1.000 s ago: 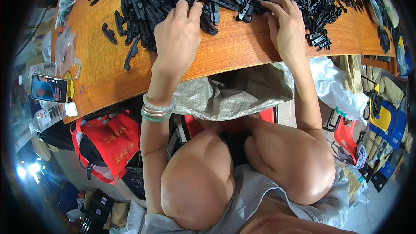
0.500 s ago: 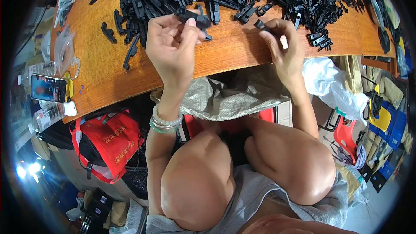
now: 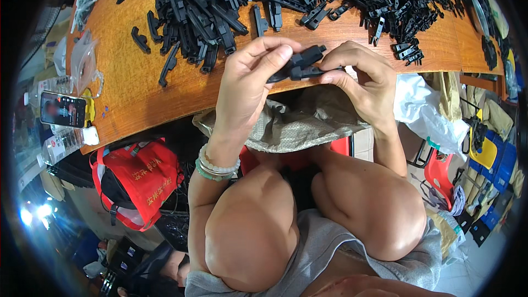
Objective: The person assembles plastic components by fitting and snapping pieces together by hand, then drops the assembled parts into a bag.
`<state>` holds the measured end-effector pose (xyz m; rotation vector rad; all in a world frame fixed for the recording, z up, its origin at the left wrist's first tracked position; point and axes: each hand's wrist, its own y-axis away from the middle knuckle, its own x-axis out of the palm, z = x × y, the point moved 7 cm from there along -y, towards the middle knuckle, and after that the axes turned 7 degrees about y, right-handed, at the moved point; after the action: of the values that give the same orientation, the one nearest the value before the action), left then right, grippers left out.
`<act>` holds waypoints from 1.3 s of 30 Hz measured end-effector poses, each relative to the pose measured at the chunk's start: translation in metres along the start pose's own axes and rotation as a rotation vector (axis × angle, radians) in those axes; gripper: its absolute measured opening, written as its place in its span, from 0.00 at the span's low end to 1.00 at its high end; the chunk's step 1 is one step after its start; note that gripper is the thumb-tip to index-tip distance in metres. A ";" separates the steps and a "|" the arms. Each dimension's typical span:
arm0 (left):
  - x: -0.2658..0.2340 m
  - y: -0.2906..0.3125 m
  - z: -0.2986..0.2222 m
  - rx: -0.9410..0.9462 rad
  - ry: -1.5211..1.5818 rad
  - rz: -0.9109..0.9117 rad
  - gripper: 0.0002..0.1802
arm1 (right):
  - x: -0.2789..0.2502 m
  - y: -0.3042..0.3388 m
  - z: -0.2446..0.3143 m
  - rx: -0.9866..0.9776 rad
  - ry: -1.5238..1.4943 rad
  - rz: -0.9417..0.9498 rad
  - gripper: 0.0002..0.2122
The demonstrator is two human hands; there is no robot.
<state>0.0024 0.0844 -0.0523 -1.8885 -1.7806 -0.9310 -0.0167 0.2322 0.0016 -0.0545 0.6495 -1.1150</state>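
Note:
My left hand [image 3: 247, 80] pinches a black plastic part [image 3: 309, 54] with a blocky end, between thumb and fingers. From the right, my right hand [image 3: 366, 80] grips a smaller black plastic clip [image 3: 306, 73] by its end. The two pieces meet just over the table's near edge; whether they are joined I cannot tell. Beyond my left hand lies a heap of long black plastic parts [image 3: 190, 14], with a few loose ones at its left. Farther right spreads a heap of small black clips [image 3: 396, 3].
Below the wooden table's [image 3: 124, 99] edge hangs a woven sack [image 3: 308, 126], in front of my knees. At the left are a phone [image 3: 62, 111], plastic bottles [image 3: 58, 146] and a red bag [image 3: 146, 181]. A white plastic bag [image 3: 421, 107] hangs right, near a red chair [image 3: 440, 173].
My hands have come together: the left moved right and slightly down, the right slightly down. Their two black pieces, apart before, now meet. A skin-coloured and dark shape has appeared at lower left.

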 end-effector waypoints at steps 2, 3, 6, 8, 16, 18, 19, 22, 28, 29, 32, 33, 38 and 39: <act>0.002 0.000 -0.002 -0.020 -0.024 -0.033 0.10 | -0.001 -0.001 0.003 -0.040 0.023 -0.008 0.05; 0.002 0.001 -0.002 -0.040 -0.049 -0.065 0.12 | -0.001 -0.001 0.007 -0.081 0.046 -0.017 0.06; 0.002 0.001 -0.002 0.013 -0.119 -0.033 0.12 | -0.002 -0.001 0.010 -0.079 0.134 -0.039 0.08; 0.007 0.001 -0.003 0.061 -0.216 -0.011 0.13 | -0.002 0.000 0.009 -0.082 0.160 -0.043 0.08; -0.002 0.006 -0.004 0.078 -0.543 -0.131 0.12 | 0.003 0.003 0.008 -0.110 0.144 -0.056 0.09; 0.010 0.006 0.003 0.029 -0.314 -0.070 0.13 | 0.002 0.003 0.007 -0.065 0.116 -0.081 0.09; 0.015 0.007 0.003 0.030 -0.342 -0.018 0.15 | 0.002 0.003 0.006 -0.063 0.117 -0.081 0.09; 0.022 0.013 0.004 0.044 -0.433 0.076 0.19 | 0.002 0.005 0.006 -0.096 0.154 -0.128 0.08; 0.027 0.017 -0.006 0.269 -0.898 0.095 0.18 | 0.000 0.007 0.009 -0.132 0.188 -0.139 0.10; 0.025 0.017 -0.008 0.268 -0.900 0.091 0.18 | -0.002 0.002 0.014 -0.143 0.275 -0.177 0.12; 0.028 0.019 -0.014 0.374 -0.963 0.151 0.18 | 0.002 0.003 0.010 -0.098 0.279 -0.122 0.14; 0.028 0.019 -0.013 0.381 -1.018 0.166 0.17 | 0.006 0.004 0.003 -0.043 0.200 -0.031 0.15; 0.037 0.020 -0.015 0.421 -1.089 0.181 0.15 | 0.004 0.009 0.001 -0.041 0.232 -0.050 0.12; 0.037 0.020 -0.015 0.421 -1.070 0.179 0.15 | 0.004 0.009 0.001 -0.017 0.228 -0.050 0.11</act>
<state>0.0178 0.0984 -0.0133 -2.3383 -1.9947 0.6435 -0.0083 0.2329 -0.0028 0.0430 0.8645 -1.1736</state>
